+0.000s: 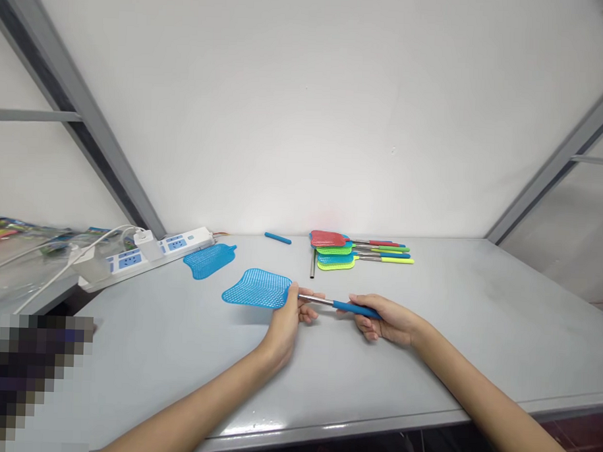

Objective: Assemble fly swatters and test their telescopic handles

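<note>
A blue fly swatter (260,288) with a metal shaft and blue grip is held level above the table by both hands. My left hand (289,318) pinches it where the mesh head meets the shaft, thumb on top. Around the blue grip, my right hand (384,319) is closed near the handle's end. Beyond them lie a loose blue swatter head (210,260) to the left, a separate blue handle grip (278,238) near the wall, and a metal tube (313,262) beside the pile.
Several stacked fly swatters (335,250) in red, green, blue and yellow lie at the back. A white power strip (147,255) with plugged-in chargers and cables runs along the left edge. The grey table (477,304) meets a white wall behind.
</note>
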`<state>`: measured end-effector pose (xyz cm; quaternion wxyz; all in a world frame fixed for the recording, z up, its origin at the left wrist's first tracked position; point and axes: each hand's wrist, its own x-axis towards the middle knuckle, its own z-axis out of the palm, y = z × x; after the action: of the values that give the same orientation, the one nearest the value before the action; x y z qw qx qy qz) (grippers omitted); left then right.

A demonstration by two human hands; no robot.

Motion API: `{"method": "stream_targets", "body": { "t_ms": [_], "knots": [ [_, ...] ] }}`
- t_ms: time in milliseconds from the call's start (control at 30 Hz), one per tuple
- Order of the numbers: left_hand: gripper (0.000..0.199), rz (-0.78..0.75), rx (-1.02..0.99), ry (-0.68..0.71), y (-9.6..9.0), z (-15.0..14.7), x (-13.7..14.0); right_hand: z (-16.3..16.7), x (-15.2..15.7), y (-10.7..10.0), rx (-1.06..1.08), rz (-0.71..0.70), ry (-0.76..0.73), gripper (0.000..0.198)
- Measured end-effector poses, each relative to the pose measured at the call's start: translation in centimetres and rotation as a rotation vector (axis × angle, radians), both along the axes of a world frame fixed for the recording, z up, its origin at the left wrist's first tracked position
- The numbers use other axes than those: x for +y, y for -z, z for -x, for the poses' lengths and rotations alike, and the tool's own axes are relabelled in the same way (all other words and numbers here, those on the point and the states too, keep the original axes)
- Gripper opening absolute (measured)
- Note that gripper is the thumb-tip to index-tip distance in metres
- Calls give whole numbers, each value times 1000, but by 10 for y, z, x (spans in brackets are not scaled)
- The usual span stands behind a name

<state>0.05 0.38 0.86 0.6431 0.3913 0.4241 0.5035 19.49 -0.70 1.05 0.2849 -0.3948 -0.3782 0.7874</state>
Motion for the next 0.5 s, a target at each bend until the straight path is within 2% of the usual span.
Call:
{"method": "stream_targets", "body": {
  "t_ms": [133, 200, 500],
  "knots": [
    [33, -87, 95, 10, 2, 0, 3, -4, -2, -5, -57, 96, -292, 43],
    [35, -141, 122, 47, 4, 0, 4, -4, -3, -6, -64, 82, -399, 44],
    [36, -219, 154, 100, -4, 0, 1, -1, -2, 0, -23, -72, -278, 27]
  ]
}}
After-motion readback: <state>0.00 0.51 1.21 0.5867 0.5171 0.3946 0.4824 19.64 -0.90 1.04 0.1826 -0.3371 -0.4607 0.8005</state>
